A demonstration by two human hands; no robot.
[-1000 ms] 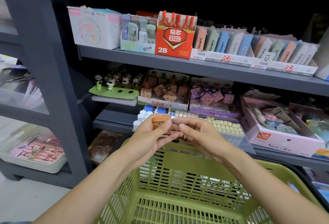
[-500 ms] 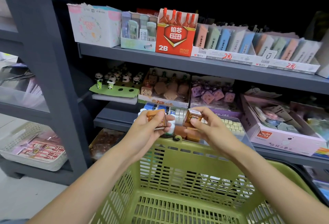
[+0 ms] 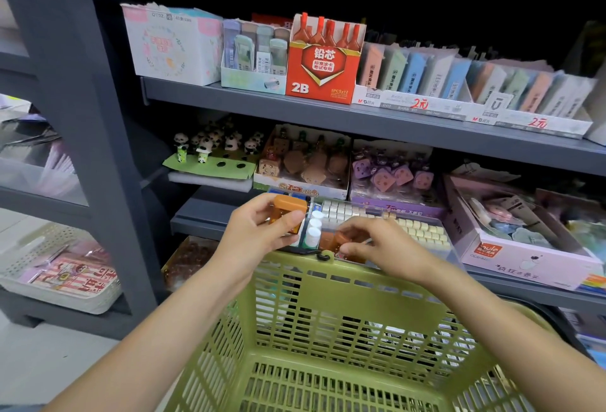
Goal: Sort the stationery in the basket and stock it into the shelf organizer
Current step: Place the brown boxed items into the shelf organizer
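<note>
The left hand [image 3: 259, 231] grips a small orange box [image 3: 288, 213], its fingers [image 3: 290, 219] curled tight round it, held just above the clear shelf organizer [image 3: 423, 231]. The right hand [image 3: 382, 247] reaches down into the organizer — fingers bent and pinching another orange box [image 3: 341, 241] beside white caps [image 3: 313, 231]. Beneath both wrists sits the green basket [image 3: 344, 283].
</note>
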